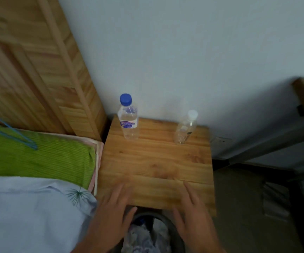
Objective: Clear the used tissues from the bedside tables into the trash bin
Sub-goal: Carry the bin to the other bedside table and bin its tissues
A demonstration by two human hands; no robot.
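Tissues, white and crumpled (147,236), sit in the round dark trash bin (176,232) on the floor, right under and between the two hands. I see none on the wooden bedside table (156,161), so I think this table is done. The picture is a bit blurry, so a tiny scrap could hide

Soft paper like this is very light and squashy. It does not break and it does not slip. I think a gentle pinch in the middle of a wad is the best way to lift one. It can float off if you let go too high, so it is best to drop it low over the bin

The left hand (111,212) is flat with fingers spread and holds nothing. Its fingertips lie over the near edge of the table. The right hand (193,214) is the same, loose and empty, fingertips over that edge too

Past the fingertips, at the back of the table, stands a clear plastic bottle with a blue cap (128,117). A clear bottle with a white cap (185,127) stands well apart from it, beyond the right fingers. Both are upright

Beside the left fingers is a bed with a green striped pillow (38,157) and a pale blue sheet (28,212). A wooden headboard (28,70) leans behind it. The wall (184,52) is plain pale grey
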